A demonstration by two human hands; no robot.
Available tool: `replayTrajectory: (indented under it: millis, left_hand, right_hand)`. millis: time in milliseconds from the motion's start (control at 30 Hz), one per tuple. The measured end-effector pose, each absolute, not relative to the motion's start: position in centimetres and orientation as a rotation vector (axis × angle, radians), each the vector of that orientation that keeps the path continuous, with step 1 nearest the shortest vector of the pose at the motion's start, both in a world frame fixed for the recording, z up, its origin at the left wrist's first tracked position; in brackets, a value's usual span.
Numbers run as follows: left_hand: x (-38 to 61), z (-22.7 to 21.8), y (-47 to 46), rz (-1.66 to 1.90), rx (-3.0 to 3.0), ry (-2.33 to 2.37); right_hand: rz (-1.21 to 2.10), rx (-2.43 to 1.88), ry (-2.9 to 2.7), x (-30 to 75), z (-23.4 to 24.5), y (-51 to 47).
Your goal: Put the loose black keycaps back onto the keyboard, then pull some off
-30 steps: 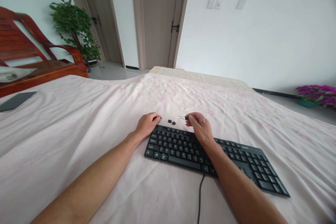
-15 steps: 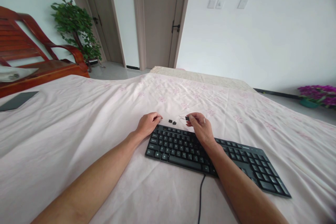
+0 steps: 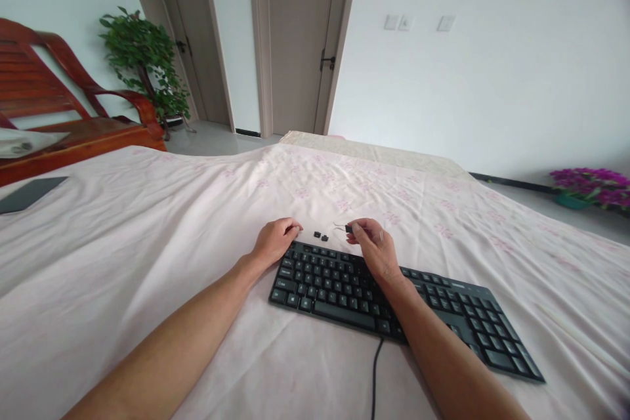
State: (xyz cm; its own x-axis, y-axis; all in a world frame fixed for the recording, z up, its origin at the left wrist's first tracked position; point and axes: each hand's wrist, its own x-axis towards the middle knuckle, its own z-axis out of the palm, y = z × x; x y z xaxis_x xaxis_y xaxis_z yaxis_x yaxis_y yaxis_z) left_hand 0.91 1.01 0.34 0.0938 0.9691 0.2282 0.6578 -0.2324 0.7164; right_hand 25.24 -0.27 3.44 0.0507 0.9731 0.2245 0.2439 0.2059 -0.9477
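Note:
A black keyboard (image 3: 335, 289) lies at a slant on the pink-white cloth, its cable running towards me. My left hand (image 3: 276, 240) rests at its upper left corner with the fingers curled closed; whatever may be inside them is hidden. Between the thumb and fingers of my right hand (image 3: 375, 244) is a keycap puller (image 3: 349, 229) with a black handle, its thin wire prongs pointing left. My right wrist and forearm cross above the keyboard and cover part of its keys. Two small black keycaps (image 3: 321, 236) sit on the cloth between my hands, just beyond the keyboard's far edge.
The flowered cloth (image 3: 197, 210) is wrinkled and covers the whole surface. At the far left lies a flat dark object (image 3: 32, 194). Beyond stand a wooden bench (image 3: 123, 138), a leafy plant (image 3: 142, 59) and doors; purple flowers (image 3: 590, 180) are on the right.
The whole scene sits slightly lower in the picture, as the head view has tilted up a little. Both hands keep nearly the same places, and the puller is still held in the right.

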Motion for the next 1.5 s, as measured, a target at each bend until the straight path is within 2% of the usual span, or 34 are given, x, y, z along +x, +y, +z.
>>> replayTrajectory:
  millis: [700,1500]
  left_hand:
    - [1.1,1.0,0.6,0.931,1.943,1.602]
    - [1.2,1.0,0.6,0.936,1.936,1.615]
  right_hand:
    - [0.978,-1.233,-1.452,24.9,2.7,0.2]
    - [0.778,-1.262,-1.650,25.8,1.1,1.9]
